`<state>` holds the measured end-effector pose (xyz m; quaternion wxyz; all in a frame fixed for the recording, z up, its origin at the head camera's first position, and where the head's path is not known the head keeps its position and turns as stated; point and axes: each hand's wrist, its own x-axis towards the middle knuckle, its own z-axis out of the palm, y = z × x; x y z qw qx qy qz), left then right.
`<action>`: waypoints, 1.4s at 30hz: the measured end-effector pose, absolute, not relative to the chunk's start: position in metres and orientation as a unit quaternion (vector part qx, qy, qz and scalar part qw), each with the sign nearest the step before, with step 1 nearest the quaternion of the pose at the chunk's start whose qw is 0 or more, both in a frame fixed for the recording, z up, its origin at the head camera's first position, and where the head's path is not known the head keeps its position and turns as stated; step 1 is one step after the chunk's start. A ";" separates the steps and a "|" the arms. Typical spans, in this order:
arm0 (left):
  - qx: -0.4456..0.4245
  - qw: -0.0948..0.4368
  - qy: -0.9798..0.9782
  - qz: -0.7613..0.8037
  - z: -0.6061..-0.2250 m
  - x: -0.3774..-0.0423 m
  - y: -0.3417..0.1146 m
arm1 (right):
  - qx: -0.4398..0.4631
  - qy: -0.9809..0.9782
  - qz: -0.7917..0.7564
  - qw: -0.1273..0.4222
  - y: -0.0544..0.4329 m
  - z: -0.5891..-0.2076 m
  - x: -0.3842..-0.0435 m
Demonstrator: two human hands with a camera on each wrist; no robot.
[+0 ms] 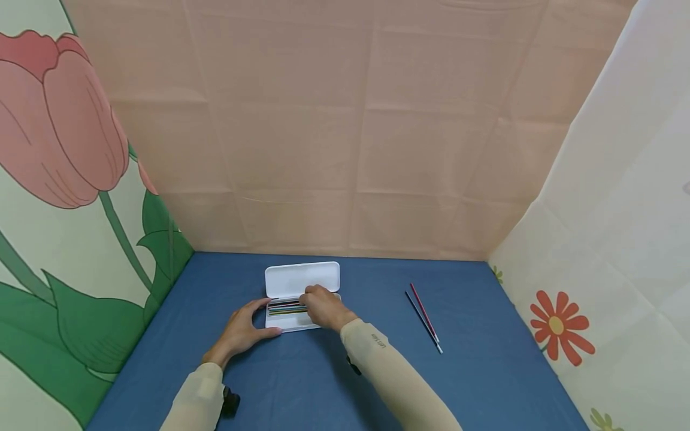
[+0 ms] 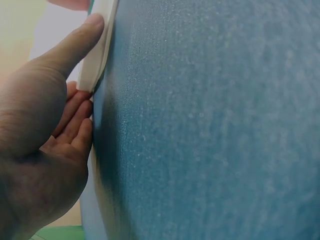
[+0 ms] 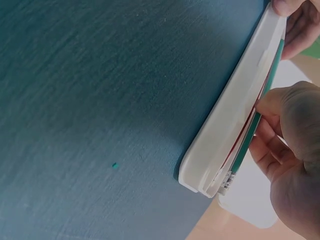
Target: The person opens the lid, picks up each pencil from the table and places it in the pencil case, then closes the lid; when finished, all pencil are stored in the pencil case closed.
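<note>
A white pencil case [image 1: 293, 324] lies on the table with its hinged lid [image 1: 302, 279] raised at the back. Several coloured pencils [image 1: 283, 307] lie side by side within it. My left hand [image 1: 241, 330] grips the case's left end, thumb on the near edge and fingers around the far side. In the left wrist view, that thumb presses the white rim. My right hand [image 1: 325, 306] reaches over the case's right half. The right wrist view shows it pinching a green pencil [image 3: 246, 141] with a metal eraser end, along the case. A red pencil shows beneath it.
To the right on the blue tablecloth [image 1: 372, 287], a red pencil [image 1: 423, 311] and a dark pencil [image 1: 423, 320] lie close together. A beige cloth wall [image 1: 350, 149] stands behind, with flower-printed cloths at both sides. A tiny green speck [image 3: 115, 165] lies on the cloth.
</note>
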<state>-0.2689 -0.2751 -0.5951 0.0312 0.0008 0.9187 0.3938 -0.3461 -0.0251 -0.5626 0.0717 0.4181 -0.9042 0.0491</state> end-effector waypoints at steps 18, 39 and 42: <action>-0.002 0.035 0.917 0.398 -0.595 -0.268 -0.275 | 0.403 -0.907 0.069 0.099 -0.030 -0.569 -0.348; -0.005 0.030 0.918 0.395 -0.594 -0.270 -0.273 | 0.389 -0.910 0.114 0.082 -0.002 -0.565 -0.339; -0.007 0.033 0.919 0.393 -0.595 -0.270 -0.273 | 0.384 -0.912 0.121 0.075 0.006 -0.562 -0.335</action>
